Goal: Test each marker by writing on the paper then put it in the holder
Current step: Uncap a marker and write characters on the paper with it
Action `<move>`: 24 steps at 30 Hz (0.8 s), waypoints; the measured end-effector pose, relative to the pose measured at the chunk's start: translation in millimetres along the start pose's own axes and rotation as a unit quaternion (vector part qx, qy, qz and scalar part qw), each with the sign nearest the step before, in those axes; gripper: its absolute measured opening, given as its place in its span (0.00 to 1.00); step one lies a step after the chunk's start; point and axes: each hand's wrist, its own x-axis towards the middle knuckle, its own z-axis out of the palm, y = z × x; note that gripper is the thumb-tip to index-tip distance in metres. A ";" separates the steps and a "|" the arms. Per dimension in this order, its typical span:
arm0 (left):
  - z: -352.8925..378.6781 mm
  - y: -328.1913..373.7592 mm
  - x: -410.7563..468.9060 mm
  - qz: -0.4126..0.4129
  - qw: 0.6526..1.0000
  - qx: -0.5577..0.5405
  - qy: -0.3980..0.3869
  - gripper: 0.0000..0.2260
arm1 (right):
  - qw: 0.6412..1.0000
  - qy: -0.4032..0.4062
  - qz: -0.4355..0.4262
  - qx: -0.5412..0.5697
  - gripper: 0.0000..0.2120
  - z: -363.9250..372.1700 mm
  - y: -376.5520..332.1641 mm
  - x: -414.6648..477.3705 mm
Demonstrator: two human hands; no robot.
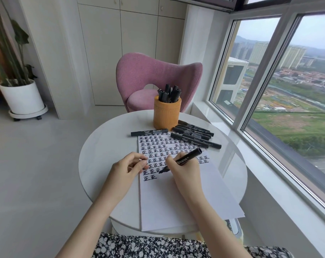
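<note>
My right hand (184,167) grips a black marker (185,158), tip down on the white paper (176,198) just right of the last written character in the bottom row. Rows of black characters fill the paper's upper half. My left hand (129,167) rests curled on the paper's left edge; a dark bit shows at its fingertips, and I cannot tell whether it is a cap. An orange holder (167,113) with several black markers in it stands at the table's far side. One marker (149,132) lies above the paper, and several more markers (194,134) lie to the right of the holder.
The round white table (102,146) stands beside a large window (288,90) on the right. A pink chair (158,75) faces me behind the holder. A potted plant (22,97) stands on the floor at far left.
</note>
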 end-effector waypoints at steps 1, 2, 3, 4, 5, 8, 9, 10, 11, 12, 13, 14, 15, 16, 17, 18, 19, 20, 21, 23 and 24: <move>0.0 0.3 -0.4 0.001 1.000 0.002 0.000 0.06 | 1.000 -0.002 0.000 -0.001 0.15 0.1 0.0 0.1; 0.1 0.6 -0.6 0.002 1.000 0.005 0.001 0.06 | 1.000 -0.003 -0.001 -0.004 0.15 0.3 0.3 0.4; 0.2 0.6 -0.7 0.002 1.000 0.006 0.003 0.06 | 1.000 -0.004 -0.002 -0.007 0.16 0.5 0.7 0.6; 0.4 0.8 -0.6 0.002 1.000 0.005 0.004 0.06 | 1.000 -0.004 -0.002 -0.007 0.17 0.6 1.2 1.0; 0.5 1.2 -0.7 0.002 1.000 0.005 0.005 0.05 | 1.000 -0.004 -0.002 -0.006 0.17 0.8 1.4 1.2; 0.7 2.4 -1.1 0.002 1.000 0.007 0.005 0.05 | 1.000 -0.006 -0.002 -0.004 0.17 1.6 1.6 0.8; 0.4 2.1 -1.3 0.002 1.000 0.009 0.005 0.05 | 1.000 -0.007 -0.002 -0.005 0.17 2.0 1.6 0.7; 0.0 1.9 -1.4 0.002 1.000 0.011 0.005 0.05 | 1.000 -0.007 -0.002 -0.007 0.16 2.5 1.7 0.7; -0.4 1.6 -1.6 0.002 1.000 0.013 0.005 0.05 | 1.000 -0.008 -0.003 -0.010 0.16 2.8 1.6 0.7; -0.6 1.4 -1.7 0.002 1.000 0.014 0.005 0.05 | 1.000 -0.009 -0.003 -0.014 0.15 3.1 1.5 0.6; -0.8 1.3 -1.8 0.003 1.000 0.017 0.005 0.05 | 1.000 -0.010 -0.004 -0.017 0.15 3.5 1.3 0.5; -0.7 1.5 -1.8 0.003 1.000 0.019 0.004 0.05 | 1.000 -0.011 -0.006 -0.021 0.15 3.7 1.1 0.3; -0.7 1.5 -1.8 0.002 1.000 0.020 0.004 0.05 | 1.000 -0.013 -0.008 -0.024 0.15 3.9 0.8 -0.2; -0.7 1.6 -1.8 0.002 1.000 0.020 0.004 0.05 | 1.000 -0.013 -0.008 -0.026 0.14 4.1 0.6 -0.7; -0.7 1.4 -1.8 0.002 1.000 0.021 0.005 0.05 | 1.000 -0.013 -0.008 -0.025 0.14 4.2 0.4 -1.1; -0.7 1.3 -1.6 0.002 1.000 0.023 0.005 0.06 | 1.000 -0.012 -0.007 -0.023 0.14 4.2 0.4 -1.4; -0.9 0.9 -1.5 0.002 1.000 0.025 0.006 0.06 | 1.000 -0.009 -0.008 -0.024 0.15 4.0 0.4 -1.6; -0.9 0.6 -1.5 0.002 1.000 0.026 0.005 0.05 | 1.000 -0.004 -0.010 -0.025 0.15 3.7 0.4 -1.6; -0.8 0.4 -1.5 0.001 1.000 0.026 0.005 0.05 | 1.000 0.000 -0.013 -0.025 0.16 3.3 0.5 -1.5; -0.8 0.7 -1.6 0.001 1.000 0.026 0.005 0.05 | 1.000 0.005 -0.014 -0.023 0.15 2.9 0.5 -1.5; -0.6 0.9 -1.6 0.002 1.000 0.026 0.005 0.05 | 1.000 0.005 -0.012 -0.023 0.14 2.8 0.7 -1.4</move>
